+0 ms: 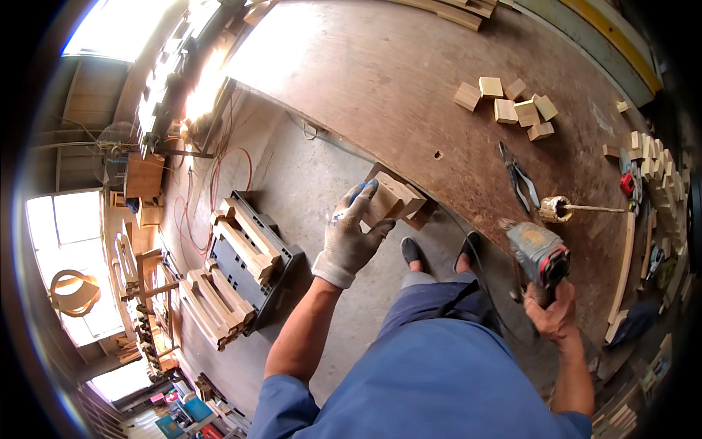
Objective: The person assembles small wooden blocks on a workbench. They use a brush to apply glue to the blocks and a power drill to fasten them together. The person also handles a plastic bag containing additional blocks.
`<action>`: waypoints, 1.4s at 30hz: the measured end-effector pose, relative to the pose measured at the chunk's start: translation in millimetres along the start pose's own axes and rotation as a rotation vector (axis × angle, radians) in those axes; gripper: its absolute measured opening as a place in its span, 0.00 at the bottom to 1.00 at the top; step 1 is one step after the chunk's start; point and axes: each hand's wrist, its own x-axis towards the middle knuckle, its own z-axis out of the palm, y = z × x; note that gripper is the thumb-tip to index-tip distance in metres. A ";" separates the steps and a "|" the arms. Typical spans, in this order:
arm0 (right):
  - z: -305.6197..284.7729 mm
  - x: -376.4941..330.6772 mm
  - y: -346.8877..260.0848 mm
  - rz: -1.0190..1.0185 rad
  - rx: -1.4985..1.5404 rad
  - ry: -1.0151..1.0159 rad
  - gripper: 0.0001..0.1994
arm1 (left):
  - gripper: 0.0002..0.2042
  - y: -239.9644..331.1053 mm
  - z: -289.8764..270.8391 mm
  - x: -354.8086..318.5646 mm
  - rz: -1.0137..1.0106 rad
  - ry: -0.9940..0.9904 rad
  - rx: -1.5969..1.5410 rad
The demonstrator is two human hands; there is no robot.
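Observation:
My left hand (348,235), in a pale work glove with blue-stained fingertips, grips a light wooden block (406,194) between thumb and fingers. The block is at the table's near edge, against other wood pieces partly hidden by the glove. My bare right hand (553,312) is wrapped round the handle of a worn grey nail gun (537,249) with a red ring and dark cap. The tool is near the table edge, to the right of the block, apart from it.
Several loose wooden blocks (516,110) lie on the brown table (380,80). Pliers (520,178) and a glue-crusted pot (554,210) with a stick are close to the nail gun. At left, wooden frames (212,304) rest by a dark platform (267,252); a red hose (217,172) crosses the floor.

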 end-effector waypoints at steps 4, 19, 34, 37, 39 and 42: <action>44.3 35.7 -38.1 -0.198 0.163 0.092 0.14 | 0.35 0.0 7.7 -4.0 -0.022 0.011 0.079; 105.8 83.7 -80.9 -0.537 0.123 0.054 0.08 | 0.33 -5.7 12.8 -7.1 -0.022 0.027 0.025; 112.0 88.7 -72.5 -0.504 0.080 -0.002 0.16 | 0.34 -4.2 12.3 -7.1 -0.034 0.030 0.049; 110.7 89.7 -79.7 -0.516 0.118 -0.005 0.16 | 0.34 -3.9 12.4 -7.0 -0.041 0.023 0.047; 110.1 90.3 -81.5 -0.495 0.136 -0.029 0.16 | 0.34 -5.1 13.1 -7.4 -0.039 0.027 0.051; 108.7 90.5 -83.1 -0.484 0.122 -0.063 0.16 | 0.33 -5.2 13.4 -7.6 -0.038 0.030 0.051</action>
